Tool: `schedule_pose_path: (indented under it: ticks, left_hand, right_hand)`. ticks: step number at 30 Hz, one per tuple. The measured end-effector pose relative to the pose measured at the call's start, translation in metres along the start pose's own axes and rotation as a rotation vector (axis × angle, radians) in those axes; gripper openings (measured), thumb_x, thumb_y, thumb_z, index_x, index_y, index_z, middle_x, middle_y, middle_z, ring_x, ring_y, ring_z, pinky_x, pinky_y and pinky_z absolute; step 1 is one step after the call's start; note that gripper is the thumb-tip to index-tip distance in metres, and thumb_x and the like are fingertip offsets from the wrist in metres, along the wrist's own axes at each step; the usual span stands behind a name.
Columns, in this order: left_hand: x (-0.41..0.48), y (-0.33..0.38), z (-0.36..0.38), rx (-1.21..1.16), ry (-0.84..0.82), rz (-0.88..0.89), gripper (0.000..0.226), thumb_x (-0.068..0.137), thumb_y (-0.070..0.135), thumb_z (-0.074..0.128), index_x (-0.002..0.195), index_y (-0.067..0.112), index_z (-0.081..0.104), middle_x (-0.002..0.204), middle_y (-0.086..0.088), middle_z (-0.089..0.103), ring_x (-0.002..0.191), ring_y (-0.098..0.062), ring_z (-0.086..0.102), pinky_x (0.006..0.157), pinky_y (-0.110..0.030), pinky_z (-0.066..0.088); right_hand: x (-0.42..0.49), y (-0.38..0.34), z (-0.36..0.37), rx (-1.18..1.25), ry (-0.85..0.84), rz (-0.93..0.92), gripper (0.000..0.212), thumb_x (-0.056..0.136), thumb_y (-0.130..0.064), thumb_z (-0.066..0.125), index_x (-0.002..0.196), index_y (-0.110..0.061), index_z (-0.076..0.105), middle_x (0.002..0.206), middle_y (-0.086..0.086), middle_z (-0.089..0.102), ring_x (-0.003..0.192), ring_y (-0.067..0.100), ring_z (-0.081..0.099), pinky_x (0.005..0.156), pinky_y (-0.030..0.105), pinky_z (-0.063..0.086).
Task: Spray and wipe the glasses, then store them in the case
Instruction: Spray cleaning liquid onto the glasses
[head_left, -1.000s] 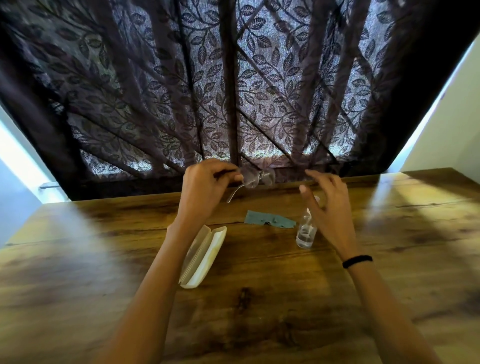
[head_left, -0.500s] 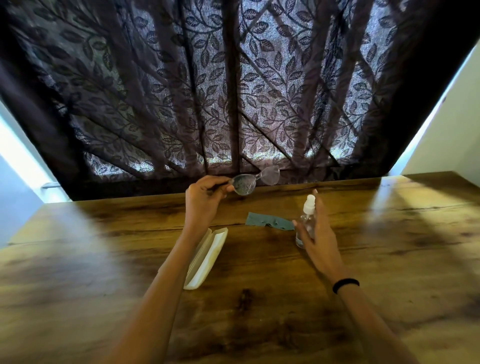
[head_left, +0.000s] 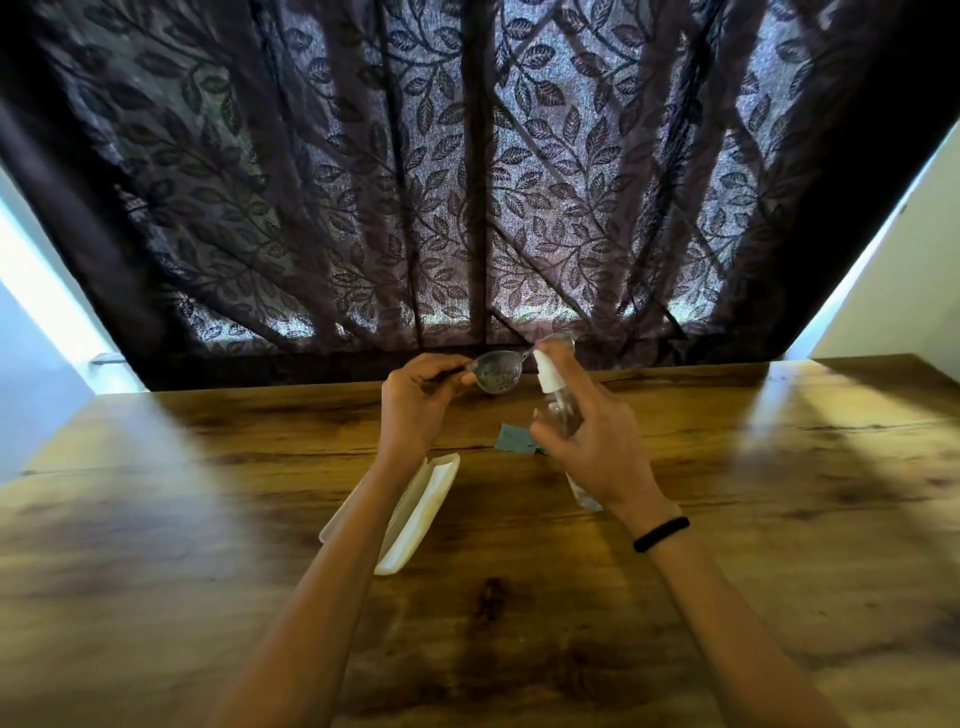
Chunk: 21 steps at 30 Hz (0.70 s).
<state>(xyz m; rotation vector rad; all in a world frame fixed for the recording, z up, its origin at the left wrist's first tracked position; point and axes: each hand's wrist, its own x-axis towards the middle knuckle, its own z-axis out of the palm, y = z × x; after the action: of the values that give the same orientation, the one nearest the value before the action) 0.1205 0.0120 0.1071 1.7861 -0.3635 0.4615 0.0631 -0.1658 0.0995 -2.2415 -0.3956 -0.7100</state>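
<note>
Head view. The left hand (head_left: 415, 405) pinches one temple of the clear-framed, round-lensed glasses (head_left: 496, 370), fingers curled round the arm; the glasses are held in the air above the far edge of the brown wooden table (head_left: 208, 545), one lens facing the camera, the other partly hidden behind the right hand's raised finger. The right hand (head_left: 592, 441) grips the small transparent spray bottle with a white nozzle (head_left: 549, 376), fingers and thumb wrapped round its body; the nozzle stands just beside the near lens, pointing towards it; whether the nozzle is being pressed cannot be told. A small teal wiping cloth (head_left: 511, 439) lies flat on the table between the two hands, partly covered by the right hand. The white oblong glasses case (head_left: 421, 512) lies open on the table beneath the left forearm. A black band (head_left: 661, 533) circles the right wrist; a dark leaf-patterned curtain (head_left: 467, 182) hangs behind the table.
</note>
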Motion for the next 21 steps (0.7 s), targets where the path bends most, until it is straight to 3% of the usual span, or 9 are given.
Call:
schedule_pose_path:
  ticks: [3, 6, 9, 12, 15, 19, 21]
  left_hand:
    - [-0.001, 0.001, -0.001, -0.036, -0.006, -0.013, 0.024, 0.076, 0.0, 0.067, 0.098, 0.009, 0.066, 0.091, -0.005, 0.065, 0.081, -0.004, 0.06, 0.076, -0.018, 0.053]
    - [-0.001, 0.0, -0.001, -0.062, -0.011, -0.032, 0.024, 0.076, 0.0, 0.067, 0.098, 0.009, 0.066, 0.09, -0.006, 0.065, 0.081, -0.007, 0.061, 0.075, -0.018, 0.054]
    - [-0.002, -0.003, -0.001, -0.066, -0.01, -0.042, 0.024, 0.076, 0.0, 0.067, 0.098, 0.009, 0.066, 0.091, -0.007, 0.066, 0.081, -0.012, 0.062, 0.074, -0.02, 0.055]
    - [-0.003, -0.004, -0.001, -0.089, -0.012, -0.048, 0.024, 0.076, -0.001, 0.067, 0.097, 0.01, 0.066, 0.089, -0.006, 0.065, 0.076, -0.005, 0.062, 0.069, -0.016, 0.054]
    - [-0.003, -0.005, -0.001, -0.087, -0.016, -0.044, 0.022, 0.076, 0.0, 0.067, 0.096, 0.009, 0.067, 0.087, -0.004, 0.065, 0.068, 0.001, 0.061, 0.067, -0.015, 0.054]
    - [-0.002, -0.005, -0.001, -0.08, -0.024, -0.039, 0.023, 0.076, 0.002, 0.067, 0.097, 0.011, 0.066, 0.087, -0.002, 0.065, 0.068, 0.001, 0.061, 0.067, -0.017, 0.054]
    - [-0.002, -0.005, -0.001, -0.082, -0.024, -0.04, 0.023, 0.076, 0.002, 0.067, 0.097, 0.011, 0.066, 0.087, -0.001, 0.065, 0.069, 0.002, 0.061, 0.067, -0.015, 0.054]
  right_hand:
    - [0.0, 0.0, 0.001, 0.001, 0.014, 0.001, 0.059, 0.083, -0.031, 0.053, 0.138, -0.03, 0.032, 0.068, 0.001, 0.056, 0.05, 0.017, 0.05, 0.046, 0.03, 0.049]
    - [0.002, 0.002, 0.0, -0.006, 0.083, 0.0, 0.06, 0.085, -0.02, 0.059, 0.138, -0.024, 0.034, 0.066, -0.006, 0.051, 0.049, 0.006, 0.044, 0.044, 0.013, 0.043]
    - [0.005, 0.008, -0.006, -0.02, 0.168, 0.039, 0.061, 0.084, -0.014, 0.063, 0.138, -0.019, 0.036, 0.066, -0.016, 0.045, 0.046, 0.001, 0.04, 0.046, 0.006, 0.039]
    - [0.009, 0.018, -0.017, -0.106, 0.198, 0.072, 0.062, 0.083, -0.016, 0.063, 0.139, -0.02, 0.034, 0.063, -0.008, 0.047, 0.049, 0.004, 0.041, 0.044, 0.01, 0.036]
    - [0.01, 0.028, -0.024, -0.123, 0.177, 0.116, 0.064, 0.083, -0.017, 0.063, 0.139, -0.024, 0.033, 0.075, 0.007, 0.061, 0.058, 0.019, 0.054, 0.052, 0.02, 0.041]
    - [0.011, 0.038, -0.026, -0.119, 0.207, 0.156, 0.062, 0.083, -0.015, 0.063, 0.137, -0.027, 0.035, 0.073, 0.001, 0.056, 0.055, 0.006, 0.047, 0.052, 0.017, 0.036]
    - [0.009, 0.042, -0.026, -0.09, 0.249, 0.167, 0.06, 0.084, -0.016, 0.061, 0.135, -0.028, 0.033, 0.075, 0.002, 0.058, 0.057, 0.008, 0.05, 0.051, 0.018, 0.039]
